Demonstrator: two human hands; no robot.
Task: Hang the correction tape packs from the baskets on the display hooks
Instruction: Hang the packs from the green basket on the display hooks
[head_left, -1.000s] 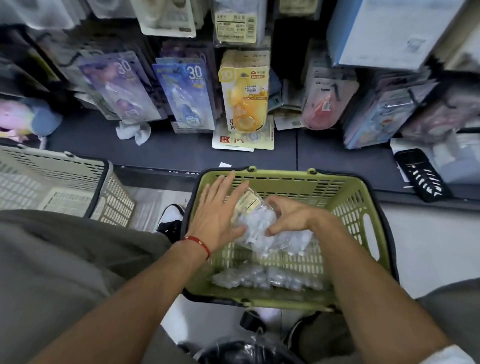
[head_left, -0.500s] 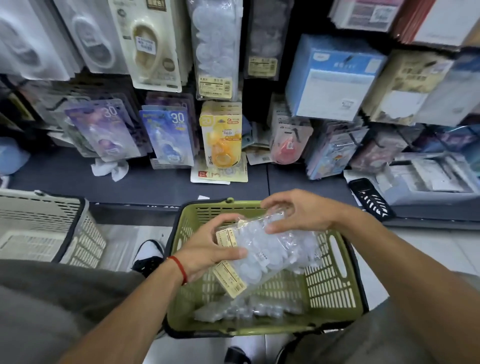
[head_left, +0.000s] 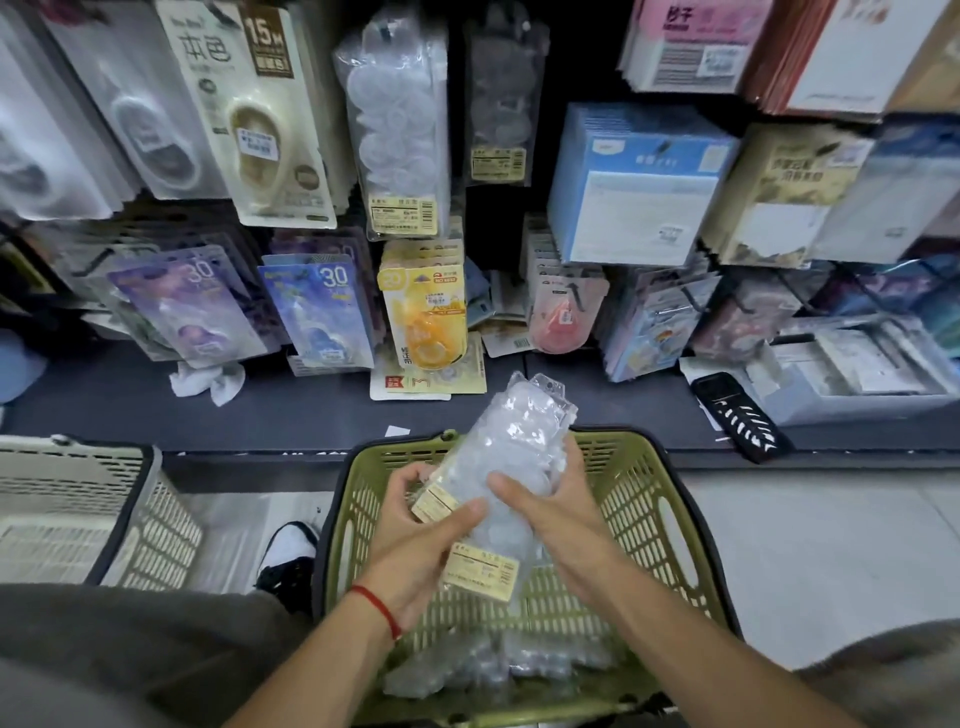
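- The left hand (head_left: 415, 540) and right hand (head_left: 561, 519) together hold a stack of clear correction tape packs (head_left: 511, 467) above the green basket (head_left: 670, 525).
- Left grip: the thumb lies across the front of the stack and the fingers curl round its left edge, near the yellow label (head_left: 483, 571) at the lower end.
- Right grip: the thumb presses on the front and the fingers wrap the right side of the stack.
- The stack tilts, its hang-hole end pointing up toward the shelf.
- More clear packs (head_left: 493, 665) lie on the floor of the green basket, below the hands.
- A beige basket (head_left: 78, 499) stands to the left, apart from the green one.
- On the display hooks above hang a matching clear pack (head_left: 397, 124), a 15M pack (head_left: 260, 114), two 30 packs (head_left: 322, 306) and a yellow pack (head_left: 423, 306).
- A red string (head_left: 376, 608) circles the left wrist.
- A black handset (head_left: 740, 415) lies on the dark shelf (head_left: 291, 410) at right.
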